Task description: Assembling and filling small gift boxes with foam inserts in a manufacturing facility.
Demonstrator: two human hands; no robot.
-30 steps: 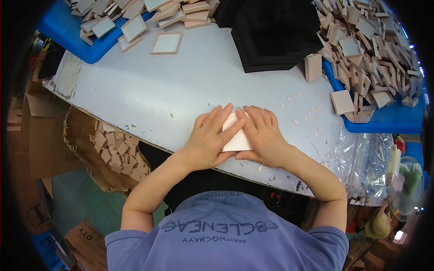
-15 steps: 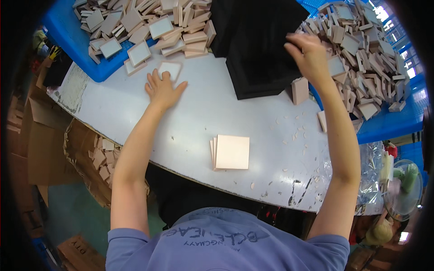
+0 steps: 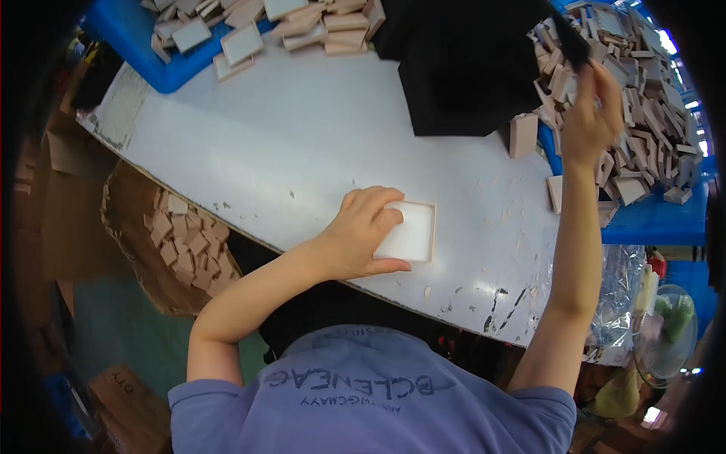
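My left hand [image 3: 359, 234] is at the middle of the table, its thumb and fingers closed around a shallow square box half [image 3: 418, 233]. The box half lies with its white inside up and its pale pink rim showing. Whether anything lies beneath it, I cannot tell. My right hand [image 3: 594, 113] is raised at the upper right, pinching a thin black piece [image 3: 569, 38] between thumb and fingers. To its left is a large black stack [image 3: 469, 76] of dark, soft-looking sheets.
Blue crates hold many pale box halves, one crate [image 3: 162, 72] at upper left and another [image 3: 643, 227] at right. A single box piece [image 3: 522, 136] stands beside the black stack. Below the table's left edge is a carton [image 3: 132, 242] of pink pieces. A small fan [image 3: 665, 333] is at far right.
My left hand has come from the far left to the table's middle with a box half. My right hand has moved right, away from the black stack, with a black piece. The small pink stack no longer shows.
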